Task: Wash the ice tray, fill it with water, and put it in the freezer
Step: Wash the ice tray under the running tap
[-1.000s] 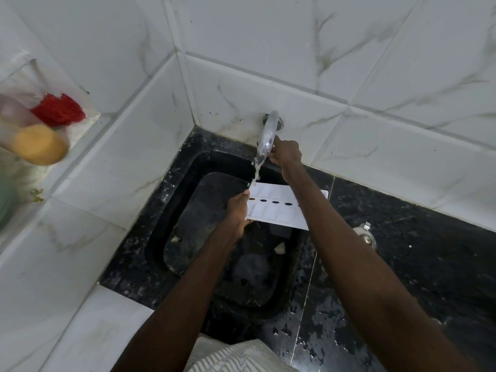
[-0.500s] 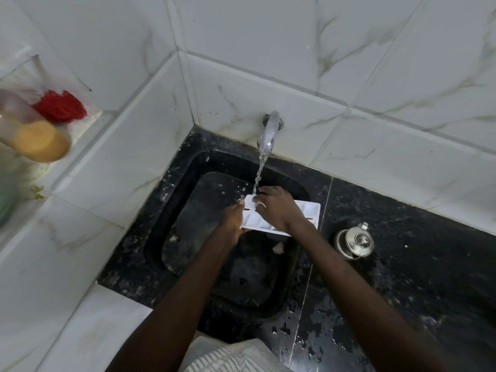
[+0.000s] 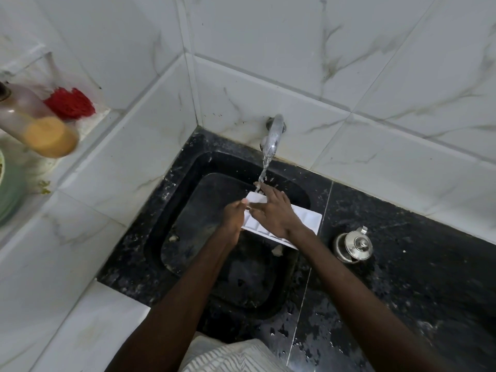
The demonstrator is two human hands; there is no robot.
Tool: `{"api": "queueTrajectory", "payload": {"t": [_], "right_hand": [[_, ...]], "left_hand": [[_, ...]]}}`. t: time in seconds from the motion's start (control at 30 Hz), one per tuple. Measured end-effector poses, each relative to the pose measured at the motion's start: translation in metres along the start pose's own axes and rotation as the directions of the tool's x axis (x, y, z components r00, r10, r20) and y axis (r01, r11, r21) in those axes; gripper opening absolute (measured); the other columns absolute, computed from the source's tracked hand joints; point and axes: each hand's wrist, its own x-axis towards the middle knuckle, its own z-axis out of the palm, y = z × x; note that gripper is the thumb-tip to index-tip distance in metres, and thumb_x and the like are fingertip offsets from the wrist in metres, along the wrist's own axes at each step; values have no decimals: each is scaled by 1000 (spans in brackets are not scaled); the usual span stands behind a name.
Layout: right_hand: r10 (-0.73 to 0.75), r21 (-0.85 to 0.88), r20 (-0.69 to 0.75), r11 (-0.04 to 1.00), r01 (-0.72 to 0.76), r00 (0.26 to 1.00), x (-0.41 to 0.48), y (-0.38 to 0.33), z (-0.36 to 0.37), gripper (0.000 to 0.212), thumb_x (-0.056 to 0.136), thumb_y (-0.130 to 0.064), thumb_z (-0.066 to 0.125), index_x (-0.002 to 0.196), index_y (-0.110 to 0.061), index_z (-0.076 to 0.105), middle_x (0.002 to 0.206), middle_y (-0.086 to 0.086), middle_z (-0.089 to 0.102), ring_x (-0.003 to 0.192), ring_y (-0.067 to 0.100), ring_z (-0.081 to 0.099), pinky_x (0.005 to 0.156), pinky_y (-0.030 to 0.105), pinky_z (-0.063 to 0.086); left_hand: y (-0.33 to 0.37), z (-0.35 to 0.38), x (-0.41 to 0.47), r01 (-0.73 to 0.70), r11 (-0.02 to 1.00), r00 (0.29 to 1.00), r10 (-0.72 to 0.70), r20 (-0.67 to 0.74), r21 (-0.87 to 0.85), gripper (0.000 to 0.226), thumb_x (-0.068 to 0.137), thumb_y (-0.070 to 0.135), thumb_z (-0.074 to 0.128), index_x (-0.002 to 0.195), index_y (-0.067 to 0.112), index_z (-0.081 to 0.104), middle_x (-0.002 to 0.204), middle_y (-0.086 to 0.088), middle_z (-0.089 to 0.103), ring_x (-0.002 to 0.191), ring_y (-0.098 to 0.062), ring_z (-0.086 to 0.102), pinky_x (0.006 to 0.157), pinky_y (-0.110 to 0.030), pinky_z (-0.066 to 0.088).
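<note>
A white ice tray (image 3: 306, 220) with small compartments is held over the black sink (image 3: 188, 200), under the chrome tap (image 3: 273, 135). Water runs from the tap onto the tray's far left corner. My left hand (image 3: 233, 218) grips the tray's left end. My right hand (image 3: 273, 213) lies flat on top of the tray with fingers spread, reaching into the stream. The tray's middle is hidden under that hand.
A small steel lidded pot (image 3: 354, 244) stands on the black counter (image 3: 416, 277) right of the sink. On the white ledge at left are a bottle with yellow liquid (image 3: 40, 130), a red scrubber (image 3: 69, 103) and a green plate (image 3: 8, 189). White marble tiles surround the sink.
My right hand left the tap, came down onto the tray and has since slid a little further toward the running water. The tray has dropped slightly lower over the sink.
</note>
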Motion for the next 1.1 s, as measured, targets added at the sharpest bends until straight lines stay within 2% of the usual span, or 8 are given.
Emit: {"api": "queueTrajectory", "payload": {"t": [0.17,0.27,0.4,0.57,0.7,0.83,1.0,1.1], "right_hand": [[44,-1,-105,999,-44,993,2,10,-6,44,103,-51,33,123,-43,71,169,2,19,155,27,16,125,61,11],[45,-6,-27,999,-45,999,7,1,-4,47,105,-61,31,131,-46,67,171,1,17,155,30,15,126,61,7],[8,6,20,1000,-8,1000,0,1,2,39,105,-50,44,137,-41,64,169,3,22,155,29,18,126,58,10],[126,18,-20,992,-126,992,-4,6,4,34,103,-43,47,125,-37,73,165,1,30,149,32,28,125,53,18],[151,49,25,987,-152,988,-4,-1,9,36,104,-45,43,119,-39,75,166,2,27,149,33,27,125,54,17],[49,34,-42,998,-47,998,-9,-2,12,38,106,-47,41,125,-37,73,165,2,27,150,28,27,125,53,15],[156,13,-139,988,-155,978,-4,2,5,42,106,-53,36,127,-39,70,169,1,19,154,28,17,126,59,9],[72,32,-118,997,-68,990,-1,-6,8,45,107,-56,35,132,-38,68,170,-1,18,156,28,14,127,60,6]], "left_hand": [[3,-1,-2,-34,997,999,35,-12,72,35,109,20,52,118,-8,70,101,-12,67,90,-19,60,57,-12,46],[3,-6,1,-7,998,1000,7,2,67,32,109,20,52,119,-5,70,102,-10,69,95,-19,63,63,-16,47],[-6,-21,15,92,995,993,-89,-80,37,31,107,16,54,111,-10,69,95,-17,70,85,-31,67,62,-28,55],[-21,-24,9,223,975,973,-223,-66,-6,31,109,21,49,126,-3,60,118,-25,66,100,-39,69,61,-40,57],[-20,-10,2,133,990,991,-133,-8,-38,33,110,22,50,119,-6,65,108,-24,70,87,-34,68,62,-33,53],[-14,-11,4,41,999,990,-44,-131,-28,28,109,18,50,107,-3,68,88,-15,68,70,-25,65,52,-26,48],[-14,1,-2,-84,996,987,82,-141,-8,28,109,18,50,109,-1,70,90,-13,69,68,-17,62,48,-17,46],[-6,-4,0,-144,990,972,141,-188,-1,30,110,15,49,115,-6,69,96,-12,70,74,-15,63,54,-10,48]]}}
